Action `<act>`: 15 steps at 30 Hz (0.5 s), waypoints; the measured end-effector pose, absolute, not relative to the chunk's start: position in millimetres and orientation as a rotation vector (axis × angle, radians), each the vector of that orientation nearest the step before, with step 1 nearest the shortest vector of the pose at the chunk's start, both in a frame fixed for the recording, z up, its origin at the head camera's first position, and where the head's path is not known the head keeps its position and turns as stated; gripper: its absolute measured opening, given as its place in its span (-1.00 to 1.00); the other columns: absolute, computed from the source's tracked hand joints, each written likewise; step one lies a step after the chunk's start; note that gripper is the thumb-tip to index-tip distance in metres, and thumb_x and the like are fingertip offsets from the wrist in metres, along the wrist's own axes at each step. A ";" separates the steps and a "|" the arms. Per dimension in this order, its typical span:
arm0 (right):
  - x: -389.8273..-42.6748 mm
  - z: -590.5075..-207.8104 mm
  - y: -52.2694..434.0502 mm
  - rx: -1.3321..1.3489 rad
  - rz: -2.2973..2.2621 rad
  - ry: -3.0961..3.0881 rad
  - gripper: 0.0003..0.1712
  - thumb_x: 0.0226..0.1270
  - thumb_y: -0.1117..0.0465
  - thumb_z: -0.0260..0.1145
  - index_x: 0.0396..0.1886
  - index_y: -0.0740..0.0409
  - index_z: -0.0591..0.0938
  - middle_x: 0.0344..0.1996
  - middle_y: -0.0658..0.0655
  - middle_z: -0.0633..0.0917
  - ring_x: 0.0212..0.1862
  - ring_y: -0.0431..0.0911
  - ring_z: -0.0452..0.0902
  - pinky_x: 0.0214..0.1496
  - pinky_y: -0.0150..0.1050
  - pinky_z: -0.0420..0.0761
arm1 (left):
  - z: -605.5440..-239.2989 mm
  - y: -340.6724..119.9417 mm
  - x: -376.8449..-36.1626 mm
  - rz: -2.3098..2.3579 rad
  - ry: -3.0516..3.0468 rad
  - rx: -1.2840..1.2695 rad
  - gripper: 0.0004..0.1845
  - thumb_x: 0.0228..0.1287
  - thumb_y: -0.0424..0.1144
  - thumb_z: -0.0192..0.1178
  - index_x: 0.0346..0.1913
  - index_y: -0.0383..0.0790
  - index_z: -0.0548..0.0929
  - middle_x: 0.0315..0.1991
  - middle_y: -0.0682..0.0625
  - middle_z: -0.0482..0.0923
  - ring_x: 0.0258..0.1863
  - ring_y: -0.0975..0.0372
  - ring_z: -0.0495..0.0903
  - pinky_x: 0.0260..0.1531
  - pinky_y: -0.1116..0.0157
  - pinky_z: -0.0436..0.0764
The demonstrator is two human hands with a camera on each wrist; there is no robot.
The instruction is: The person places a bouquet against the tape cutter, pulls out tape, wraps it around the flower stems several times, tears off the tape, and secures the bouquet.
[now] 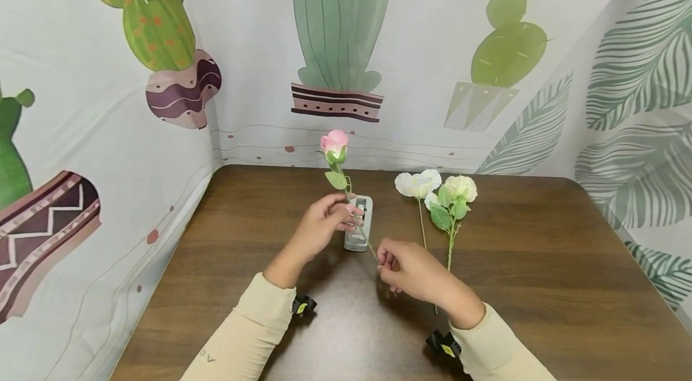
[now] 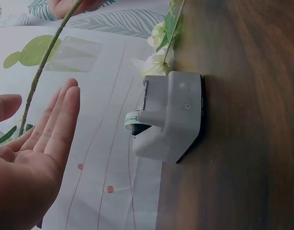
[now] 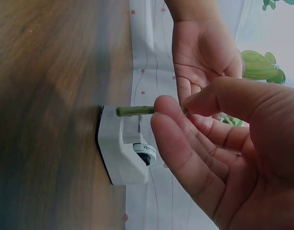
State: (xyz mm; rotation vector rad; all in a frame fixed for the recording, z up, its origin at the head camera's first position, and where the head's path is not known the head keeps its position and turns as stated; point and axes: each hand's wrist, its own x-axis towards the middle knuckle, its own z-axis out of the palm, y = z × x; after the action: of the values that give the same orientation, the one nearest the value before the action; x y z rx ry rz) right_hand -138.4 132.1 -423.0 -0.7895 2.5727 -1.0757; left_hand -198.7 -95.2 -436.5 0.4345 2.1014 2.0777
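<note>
A pink artificial rose (image 1: 334, 144) with a long green stem slants across the middle of the head view, bloom up and away from me. My right hand (image 1: 415, 271) pinches the stem near its lower end between thumb and fingertips; the cut stem end (image 3: 132, 110) pokes out past them in the right wrist view. Higher up, the stem passes by the thumb of my left hand (image 1: 319, 226), whose other fingers (image 2: 65, 122) are stretched out straight. Behind and below the stem stands a grey-white tape dispenser (image 1: 357, 241), partly covered by the left hand in the head view.
Right of the dispenser, a white flower (image 1: 418, 184) and a cream rose (image 1: 461, 188) with green leaves lie on the brown wooden table (image 1: 519, 249), their stems pointing toward me, partly behind my right hand. A cactus-print cloth (image 1: 254, 68) hangs along the table's back and left side.
</note>
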 end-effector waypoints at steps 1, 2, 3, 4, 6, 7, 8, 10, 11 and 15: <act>-138.3 -423.0 131.8 -0.802 -1.069 2.578 -0.91 0.32 0.35 0.25 -0.29 0.12 0.50 -0.52 -0.04 0.61 -0.60 -0.32 0.53 -0.54 -0.39 0.59 | -435.9 -95.2 -198.5 2.091 2.088 0.438 -0.58 0.53 -0.33 0.01 0.32 -0.52 0.39 0.03 -0.44 0.66 -0.21 0.20 0.74 -0.08 0.14 0.76; -138.3 -423.0 131.6 -0.816 -1.063 2.583 -0.90 0.32 0.35 0.26 -0.30 0.11 0.50 -0.52 -0.05 0.61 -0.60 -0.34 0.53 -0.54 -0.39 0.58 | -435.2 -95.1 -198.3 2.099 2.070 0.444 -0.57 0.53 -0.33 0.01 0.31 -0.53 0.39 0.03 -0.44 0.66 -0.20 0.20 0.74 -0.07 0.13 0.75; -138.2 -423.2 131.4 -0.830 -1.056 2.588 -0.89 0.32 0.35 0.26 -0.31 0.09 0.50 -0.52 -0.06 0.61 -0.60 -0.35 0.52 -0.54 -0.39 0.58 | -434.8 -95.1 -198.1 2.098 2.060 0.452 -0.57 0.53 -0.32 0.02 0.31 -0.54 0.39 0.03 -0.44 0.66 -0.19 0.20 0.75 -0.06 0.11 0.75; -138.2 -423.4 131.0 -0.843 -1.048 2.592 -0.88 0.33 0.34 0.26 -0.32 0.08 0.49 -0.53 -0.07 0.61 -0.60 -0.36 0.51 -0.54 -0.40 0.57 | -434.5 -95.1 -198.0 2.095 2.050 0.457 -0.57 0.54 -0.31 0.02 0.31 -0.53 0.39 0.02 -0.42 0.66 -0.18 0.19 0.76 -0.05 0.08 0.75; -138.2 -423.8 130.4 -0.867 -1.033 2.599 -0.87 0.33 0.34 0.26 -0.33 0.06 0.49 -0.53 -0.08 0.61 -0.60 -0.37 0.51 -0.53 -0.40 0.56 | -434.5 -95.0 -197.8 2.084 2.037 0.466 -0.58 0.54 -0.29 0.02 0.29 -0.54 0.40 0.01 -0.38 0.68 -0.15 0.17 0.77 -0.03 0.04 0.74; -138.4 -424.3 130.1 -0.884 -1.015 2.615 -0.87 0.33 0.33 0.27 -0.34 0.04 0.49 -0.53 -0.10 0.61 -0.57 -0.38 0.50 -0.50 -0.41 0.56 | -434.4 -95.0 -197.5 2.079 2.033 0.468 -0.58 0.55 -0.28 0.01 0.28 -0.54 0.40 0.00 -0.37 0.69 -0.13 0.16 0.78 -0.02 0.03 0.73; -138.6 -424.6 129.9 -0.902 -0.996 2.634 -0.87 0.32 0.32 0.28 -0.34 0.03 0.49 -0.53 -0.12 0.61 -0.55 -0.37 0.50 -0.47 -0.42 0.55 | -434.5 -95.0 -197.4 2.072 2.034 0.467 -0.58 0.55 -0.28 0.01 0.27 -0.55 0.41 0.00 -0.36 0.69 -0.12 0.15 0.78 -0.02 0.03 0.73; -138.9 -425.1 129.3 -0.932 -0.959 2.671 -0.86 0.30 0.30 0.29 -0.35 0.01 0.50 -0.52 -0.15 0.59 -0.50 -0.35 0.49 -0.40 -0.42 0.52 | -434.6 -95.0 -197.0 2.060 2.033 0.464 -0.59 0.57 -0.28 -0.02 0.25 -0.55 0.41 0.01 -0.36 0.69 -0.11 0.14 0.79 -0.03 0.07 0.74; -139.0 -425.2 129.2 -0.946 -0.943 2.690 -0.86 0.29 0.30 0.30 -0.35 0.01 0.50 -0.52 -0.16 0.58 -0.47 -0.34 0.48 -0.37 -0.43 0.51 | -434.6 -95.1 -196.8 2.057 2.029 0.461 -0.60 0.57 -0.28 -0.03 0.25 -0.56 0.40 0.02 -0.36 0.69 -0.10 0.14 0.79 -0.04 0.10 0.74; -139.2 -425.7 128.8 -0.962 -0.916 2.725 -0.88 0.27 0.29 0.31 -0.35 0.00 0.52 -0.50 -0.17 0.56 -0.42 -0.30 0.46 -0.32 -0.42 0.48 | -434.0 -95.6 -196.4 2.068 1.985 0.437 -0.59 0.59 -0.27 -0.05 0.26 -0.55 0.38 0.04 -0.36 0.69 -0.13 0.19 0.79 -0.10 0.24 0.73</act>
State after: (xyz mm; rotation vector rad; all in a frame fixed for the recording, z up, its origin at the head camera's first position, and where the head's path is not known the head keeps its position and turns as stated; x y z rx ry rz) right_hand -139.2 128.8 -425.7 -0.9617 2.7254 -0.9162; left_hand -196.4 -95.6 -434.0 0.4368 1.9852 2.0680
